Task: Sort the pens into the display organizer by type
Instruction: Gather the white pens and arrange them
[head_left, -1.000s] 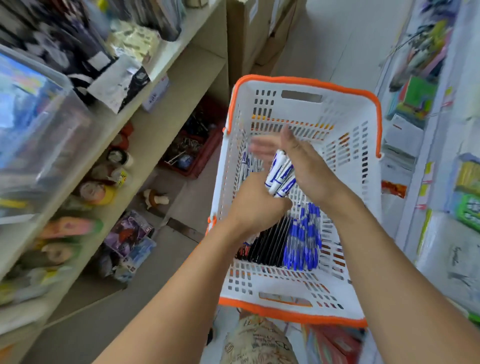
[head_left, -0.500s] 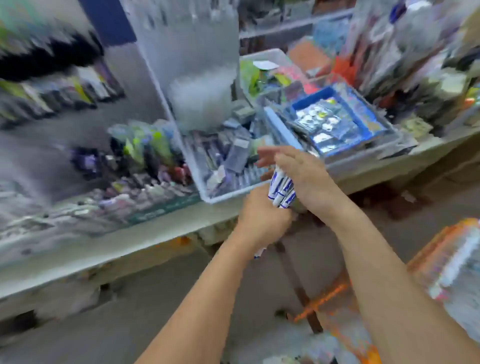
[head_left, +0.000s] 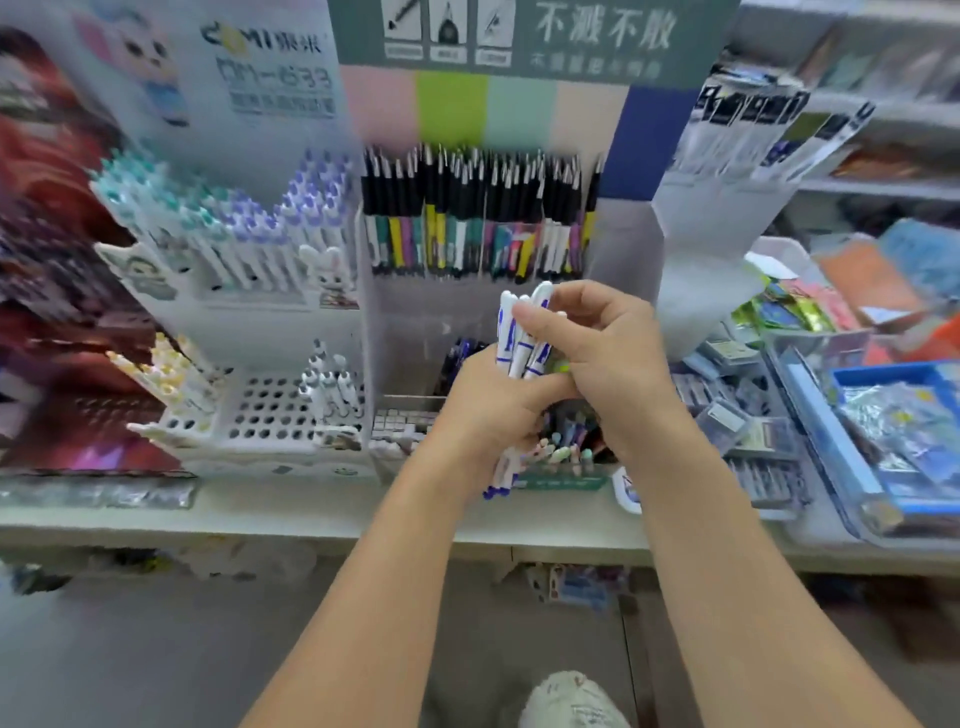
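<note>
A tall clear-plastic pen display organizer (head_left: 363, 332) stands on a pale shop shelf (head_left: 311, 514), backed by a card of pastel colour blocks. Its upper middle tier holds a dense row of upright black-topped pens with coloured barrels (head_left: 478, 213); to the left stand white pens with lilac and mint caps (head_left: 234, 223), and lower left is a white perforated holder tray (head_left: 270, 410) with only a few pens in its holes. A blue plastic tray of packets (head_left: 852, 467) lies on the shelf to the right.

In front of the organizer's middle section, the left hand (head_left: 488, 410) is wrapped around the middle of a bundle of white pens with blue print (head_left: 519, 338). The bundle's long axis runs nearly upright, rounded white ends pointing up and slightly right, blue tips poking out below the fist. The right hand (head_left: 602, 348) curls over the top of the bundle, thumb and fingers pinching its upper ends.
</note>
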